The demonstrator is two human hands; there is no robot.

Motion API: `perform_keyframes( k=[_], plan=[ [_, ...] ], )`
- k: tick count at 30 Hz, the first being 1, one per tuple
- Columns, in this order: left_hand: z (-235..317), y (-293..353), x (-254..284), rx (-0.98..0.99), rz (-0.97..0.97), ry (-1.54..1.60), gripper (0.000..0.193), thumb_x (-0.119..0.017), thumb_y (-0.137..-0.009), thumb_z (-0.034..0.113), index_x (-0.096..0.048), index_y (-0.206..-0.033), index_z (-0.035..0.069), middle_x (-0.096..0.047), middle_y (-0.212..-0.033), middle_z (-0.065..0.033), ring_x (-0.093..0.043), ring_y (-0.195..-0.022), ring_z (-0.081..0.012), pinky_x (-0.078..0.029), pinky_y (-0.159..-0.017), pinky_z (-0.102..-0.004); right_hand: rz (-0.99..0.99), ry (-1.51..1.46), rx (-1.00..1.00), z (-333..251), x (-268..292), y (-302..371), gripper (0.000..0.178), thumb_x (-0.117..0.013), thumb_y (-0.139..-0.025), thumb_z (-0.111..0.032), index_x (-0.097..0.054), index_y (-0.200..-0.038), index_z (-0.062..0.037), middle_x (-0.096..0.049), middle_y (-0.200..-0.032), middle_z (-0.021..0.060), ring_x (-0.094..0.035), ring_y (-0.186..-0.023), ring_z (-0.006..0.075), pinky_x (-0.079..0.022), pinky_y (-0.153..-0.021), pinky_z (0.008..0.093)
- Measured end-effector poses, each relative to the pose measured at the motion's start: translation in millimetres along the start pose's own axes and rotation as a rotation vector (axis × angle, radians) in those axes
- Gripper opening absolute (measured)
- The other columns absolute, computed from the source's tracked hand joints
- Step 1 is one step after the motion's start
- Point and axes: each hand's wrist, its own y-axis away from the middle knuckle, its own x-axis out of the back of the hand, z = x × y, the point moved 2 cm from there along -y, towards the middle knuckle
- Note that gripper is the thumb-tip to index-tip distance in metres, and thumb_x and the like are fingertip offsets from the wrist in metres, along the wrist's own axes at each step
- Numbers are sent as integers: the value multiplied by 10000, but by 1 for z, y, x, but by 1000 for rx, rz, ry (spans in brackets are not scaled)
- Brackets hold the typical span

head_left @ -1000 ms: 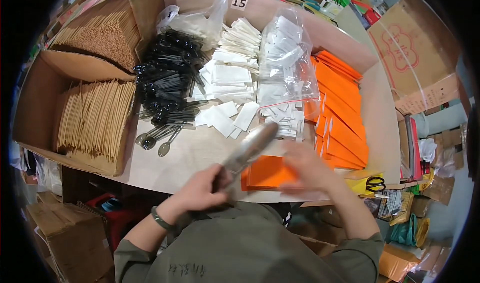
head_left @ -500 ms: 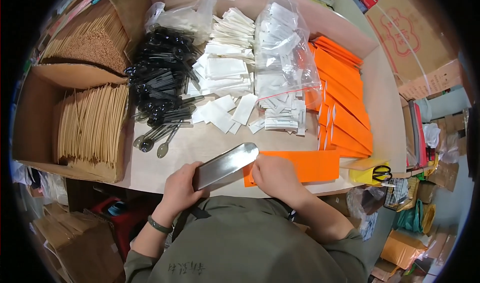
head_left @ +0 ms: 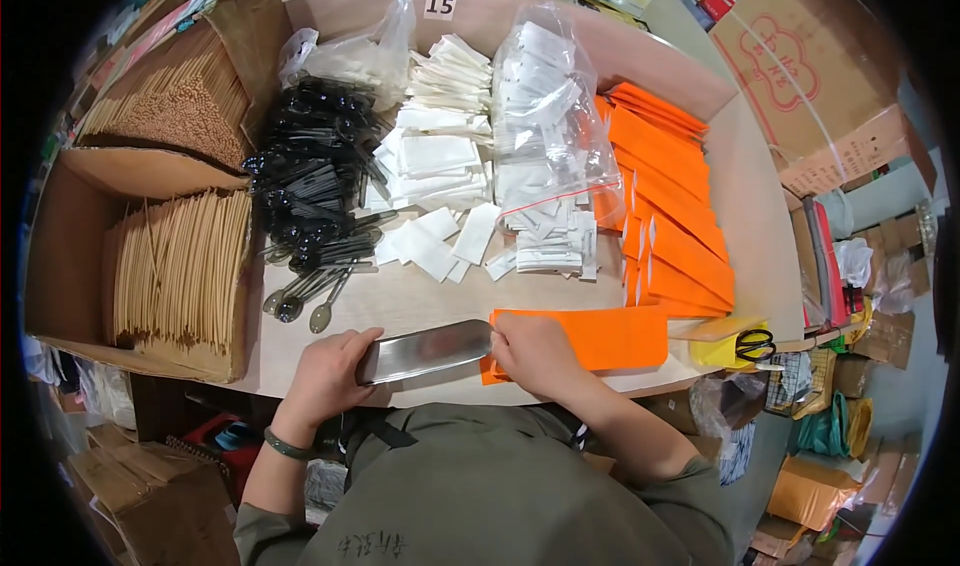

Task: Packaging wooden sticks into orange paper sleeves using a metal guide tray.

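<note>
My left hand (head_left: 335, 371) is closed round the left end of a long, shiny metal tray-like piece (head_left: 425, 353) with a rounded right end. That piece lies nearly level above the table's front edge. My right hand (head_left: 540, 356) has its fingers curled at the piece's right end; what they pinch is hidden. Under and beside the right hand lie flat orange paper sleeves (head_left: 625, 338). Beyond my hands are loose dark plastic spoons (head_left: 322, 316), white folded napkins (head_left: 440, 156) and small white packets (head_left: 550, 251), some of them inside a clear plastic bag (head_left: 555, 116).
At the left, cardboard boxes hold thin wooden sticks (head_left: 180, 266) and more sticks (head_left: 175, 101). A pile of orange sleeves (head_left: 670, 196) leans along the right wall. Black-handled scissors (head_left: 755, 345) sit in a yellow holder (head_left: 715, 352) at the right front corner.
The metal piece has turned from a steep slant to nearly level, its right end coming lower. Both hands have shifted slightly left in the picture.
</note>
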Motion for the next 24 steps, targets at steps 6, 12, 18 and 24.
perform_keyframes(
  k=[6,12,18,24],
  plan=[
    [3,6,-17,-33,55,15,702,-830,-622,121,-569,-1271,71,-630,-913,-107,-647,-822,-316,-529,-711,-411,-40,-188,-85,-4,4,3,128,-646,-838,-144,-608,-775,-39,-626,-668,145,-633,-617,346,-503,-592,445],
    [15,-22,-24,-98,-52,133,713,-850,-624,202,-576,-1268,68,-638,-925,-106,-640,-836,-329,-522,-720,-413,72,-119,115,-37,-25,0,129,-679,-808,-165,-635,-739,-66,-632,-646,120,-639,-596,315,-512,-570,411],
    [19,-32,-19,-185,95,169,681,-857,-703,332,-594,-1270,60,-644,-1102,-151,-624,-1002,-357,-517,-864,-421,4,85,-255,-5,30,-68,168,-644,-871,-206,-680,-911,-47,-697,-904,188,-673,-877,367,-523,-797,457],
    [-14,-14,0,-1,245,140,525,-809,-788,263,-624,-1231,49,-645,-1167,-174,-609,-1089,-385,-503,-933,-443,20,249,-381,61,58,-97,296,-702,-869,-247,-677,-1054,-18,-683,-1051,220,-650,-1008,396,-512,-887,460]
  ],
)
